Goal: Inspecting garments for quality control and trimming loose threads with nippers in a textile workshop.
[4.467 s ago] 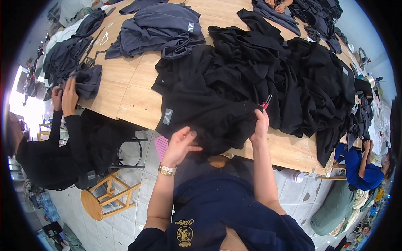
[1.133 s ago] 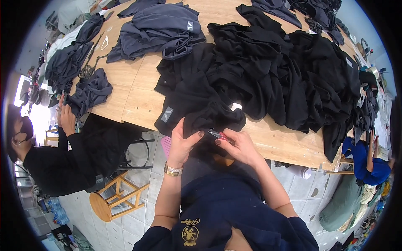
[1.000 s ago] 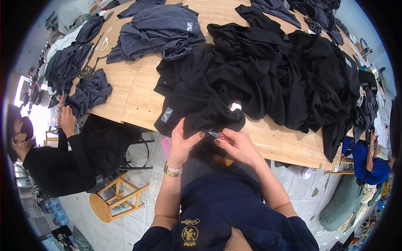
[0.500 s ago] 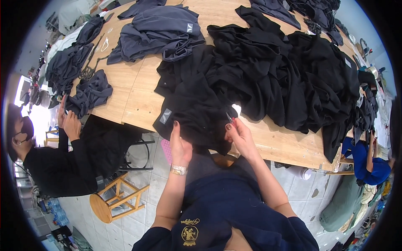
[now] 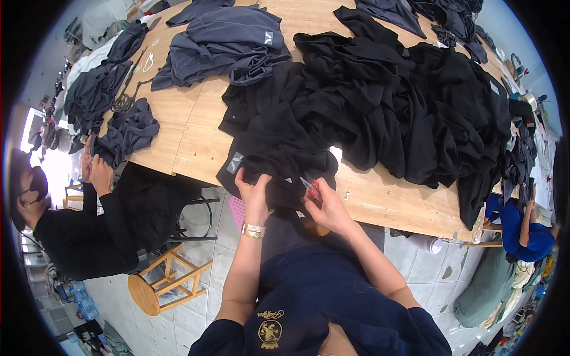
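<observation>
A black garment [image 5: 267, 136] with a light grey rectangular patch [image 5: 236, 162] lies over the table's near edge, its front part hanging toward my lap. My left hand [image 5: 255, 197] pinches the fabric just below that patch. Across from it, my right hand [image 5: 331, 209] is closed around small red-handled thread snips [image 5: 311, 188], blades pointing up and left over the cloth. A small pale tag [image 5: 288, 180] shows on the fabric between my hands. Some fingertips of both hands are hidden by the cloth or the snips.
More black garments [image 5: 368, 101] are heaped to the right on the wooden table [image 5: 196, 130], dark grey ones [image 5: 219, 47] at the far left. A person in black [image 5: 83, 231] works at the left, another in blue [image 5: 525, 231] at the right. A wooden stool [image 5: 145, 293] stands left.
My left hand has gone from an upright, flatter pose to pinching the cloth. My right hand with the snips has moved left and nearer me. A pale tag has come into view.
</observation>
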Demonstrator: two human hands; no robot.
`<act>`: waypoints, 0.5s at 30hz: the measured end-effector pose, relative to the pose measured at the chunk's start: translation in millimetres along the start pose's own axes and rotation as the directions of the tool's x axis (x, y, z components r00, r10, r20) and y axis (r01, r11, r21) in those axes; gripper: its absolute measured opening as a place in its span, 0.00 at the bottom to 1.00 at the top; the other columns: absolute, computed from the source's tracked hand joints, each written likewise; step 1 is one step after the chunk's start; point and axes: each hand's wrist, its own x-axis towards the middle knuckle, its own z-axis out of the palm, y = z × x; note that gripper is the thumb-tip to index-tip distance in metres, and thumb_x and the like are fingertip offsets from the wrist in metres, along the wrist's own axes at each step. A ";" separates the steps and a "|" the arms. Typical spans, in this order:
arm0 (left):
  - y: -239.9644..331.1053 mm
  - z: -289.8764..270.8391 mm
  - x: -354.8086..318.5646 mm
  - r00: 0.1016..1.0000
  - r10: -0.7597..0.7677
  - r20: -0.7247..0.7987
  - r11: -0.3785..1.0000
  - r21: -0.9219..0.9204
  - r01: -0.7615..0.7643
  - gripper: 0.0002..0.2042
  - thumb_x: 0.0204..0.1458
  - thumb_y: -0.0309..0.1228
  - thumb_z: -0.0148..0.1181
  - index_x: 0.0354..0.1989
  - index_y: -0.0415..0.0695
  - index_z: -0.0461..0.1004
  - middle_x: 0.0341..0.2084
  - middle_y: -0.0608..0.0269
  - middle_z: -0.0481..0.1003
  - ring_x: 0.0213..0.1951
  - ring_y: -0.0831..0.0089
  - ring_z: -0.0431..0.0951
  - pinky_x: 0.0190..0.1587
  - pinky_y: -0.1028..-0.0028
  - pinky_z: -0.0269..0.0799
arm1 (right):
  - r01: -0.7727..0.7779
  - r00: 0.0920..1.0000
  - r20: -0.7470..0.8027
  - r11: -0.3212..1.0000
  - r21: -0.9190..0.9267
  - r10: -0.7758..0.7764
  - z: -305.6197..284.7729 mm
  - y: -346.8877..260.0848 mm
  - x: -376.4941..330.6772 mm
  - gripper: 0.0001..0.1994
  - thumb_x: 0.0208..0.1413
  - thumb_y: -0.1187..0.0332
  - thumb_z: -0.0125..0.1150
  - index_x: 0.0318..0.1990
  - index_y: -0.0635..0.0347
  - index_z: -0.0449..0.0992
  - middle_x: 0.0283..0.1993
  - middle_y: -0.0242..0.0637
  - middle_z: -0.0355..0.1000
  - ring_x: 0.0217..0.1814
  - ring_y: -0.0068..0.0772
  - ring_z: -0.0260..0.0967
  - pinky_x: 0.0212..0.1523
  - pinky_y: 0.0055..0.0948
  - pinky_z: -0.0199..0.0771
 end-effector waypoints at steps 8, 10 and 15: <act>30.3 12.8 -32.6 0.925 -0.081 0.372 0.906 -0.359 0.223 0.17 0.45 0.17 0.50 0.47 0.39 0.65 0.41 0.60 0.71 0.42 0.71 0.72 0.47 0.73 0.68 | 0.014 0.996 -0.093 0.966 0.260 0.010 2.5 -25.2 14.9 0.11 0.48 0.73 0.59 0.31 0.63 0.60 0.24 0.34 0.64 0.23 0.25 0.59 0.26 0.26 0.62; 38.0 15.0 -39.0 0.929 -0.057 0.366 0.917 -0.349 0.194 0.14 0.47 0.19 0.49 0.44 0.39 0.68 0.39 0.61 0.73 0.42 0.71 0.73 0.47 0.72 0.69 | 0.002 0.997 -0.071 0.990 0.143 0.009 -2.4 -33.8 17.8 0.15 0.49 0.67 0.62 0.29 0.62 0.60 0.21 0.33 0.62 0.22 0.24 0.58 0.24 0.26 0.60; 47.4 18.9 -47.4 0.903 -0.081 0.423 0.878 -0.398 0.265 0.15 0.47 0.19 0.50 0.45 0.40 0.68 0.39 0.62 0.73 0.42 0.73 0.73 0.47 0.74 0.68 | -0.004 0.992 -0.126 1.000 0.008 0.005 -6.3 -28.2 17.1 0.15 0.49 0.68 0.63 0.29 0.62 0.60 0.18 0.32 0.62 0.18 0.20 0.57 0.20 0.25 0.58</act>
